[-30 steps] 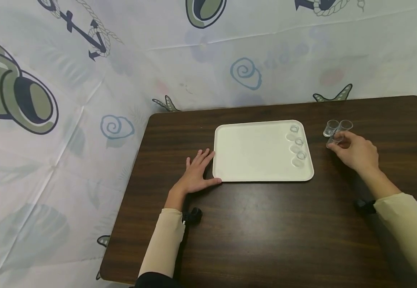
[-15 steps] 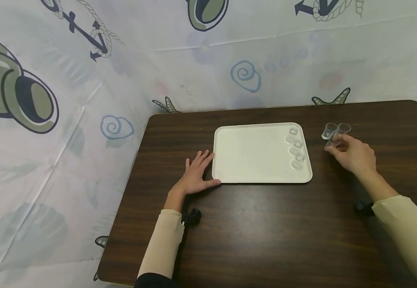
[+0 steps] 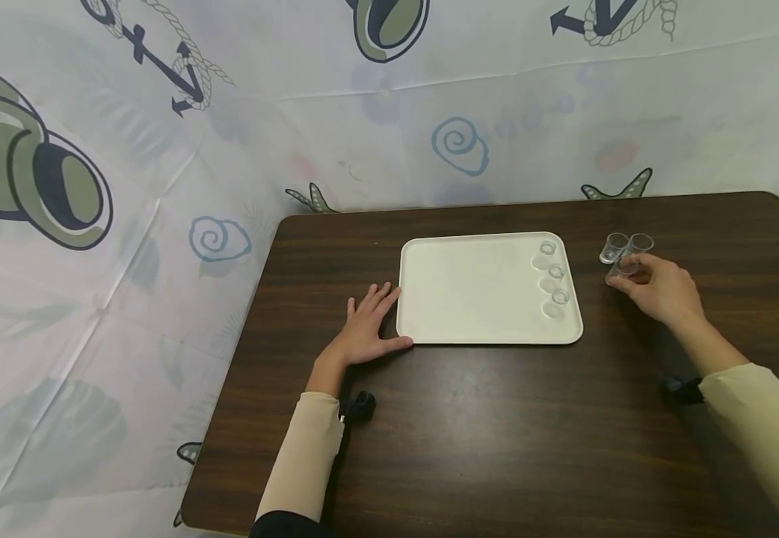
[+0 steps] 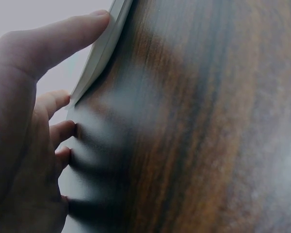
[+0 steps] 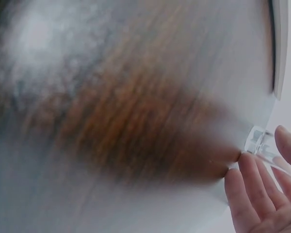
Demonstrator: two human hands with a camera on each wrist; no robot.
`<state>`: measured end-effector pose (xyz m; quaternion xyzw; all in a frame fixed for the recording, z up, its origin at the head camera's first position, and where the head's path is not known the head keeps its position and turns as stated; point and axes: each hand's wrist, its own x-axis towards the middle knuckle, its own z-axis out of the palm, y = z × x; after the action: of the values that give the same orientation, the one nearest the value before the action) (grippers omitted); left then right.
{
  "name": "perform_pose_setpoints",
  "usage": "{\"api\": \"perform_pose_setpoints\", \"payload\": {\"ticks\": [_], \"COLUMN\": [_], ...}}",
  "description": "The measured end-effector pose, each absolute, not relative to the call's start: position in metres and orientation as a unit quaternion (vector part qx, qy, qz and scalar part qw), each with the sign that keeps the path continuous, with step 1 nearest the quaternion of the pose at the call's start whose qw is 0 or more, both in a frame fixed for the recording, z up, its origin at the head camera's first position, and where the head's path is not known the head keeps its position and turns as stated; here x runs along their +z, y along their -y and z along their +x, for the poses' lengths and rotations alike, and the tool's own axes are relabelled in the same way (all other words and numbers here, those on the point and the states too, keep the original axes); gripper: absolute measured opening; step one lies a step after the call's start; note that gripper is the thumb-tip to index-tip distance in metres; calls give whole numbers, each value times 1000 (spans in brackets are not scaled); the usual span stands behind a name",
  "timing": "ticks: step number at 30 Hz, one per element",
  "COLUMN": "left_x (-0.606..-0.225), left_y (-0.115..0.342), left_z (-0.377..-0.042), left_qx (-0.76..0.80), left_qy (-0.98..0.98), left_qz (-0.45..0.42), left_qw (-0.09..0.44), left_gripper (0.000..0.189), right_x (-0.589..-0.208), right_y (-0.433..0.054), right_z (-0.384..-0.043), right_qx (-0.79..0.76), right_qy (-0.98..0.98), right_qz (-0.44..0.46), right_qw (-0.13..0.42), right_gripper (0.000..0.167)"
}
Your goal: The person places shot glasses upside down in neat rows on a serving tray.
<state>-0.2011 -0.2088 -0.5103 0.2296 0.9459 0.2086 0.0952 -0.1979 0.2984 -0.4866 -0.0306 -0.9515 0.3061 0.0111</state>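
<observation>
Head view shows the right hand (image 3: 665, 290) pinching a clear shot glass (image 3: 621, 270) narrowly between thumb and fingers, at the far right of the wood-grain table (image 3: 484, 433); just beyond it stand a far-left shot glass (image 3: 613, 247) and a far-right shot glass (image 3: 641, 243), so close that contact cannot be told; the right wrist view shows its thick base by the tabletop, though whether it is lifted is unclear.

The left hand (image 3: 361, 335) spreads wide and grasps nothing, thumb at the near left corner of the white tray (image 3: 470, 290), forefinger at its left edge; a row of three glasses (image 3: 555, 272) lines the tray's right side.

Good handling here probably means a light, even pinch, since smooth walls may slip; drawing the glass nearer, away from its two neighbours, should avoid knocking them; the left hand best steadies the tray without pushing.
</observation>
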Motion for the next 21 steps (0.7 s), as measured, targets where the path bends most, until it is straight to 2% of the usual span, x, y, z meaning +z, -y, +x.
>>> {"api": "perform_pose_setpoints", "payload": {"ticks": [13, 21], "left_x": [-512, -512], "left_y": [208, 210], "left_z": [-201, -202], "left_qx": [210, 214], "left_qy": [-945, -945], "left_qz": [231, 231], "left_qw": [94, 92], "left_gripper": [98, 97], "right_x": [-475, -460], "right_y": [-301, -300], "right_z": [-193, -196], "right_qx": [346, 348], "right_qy": [937, 935], "right_qz": [-38, -48], "right_qw": [23, 54], "right_gripper": [47, 50]}}
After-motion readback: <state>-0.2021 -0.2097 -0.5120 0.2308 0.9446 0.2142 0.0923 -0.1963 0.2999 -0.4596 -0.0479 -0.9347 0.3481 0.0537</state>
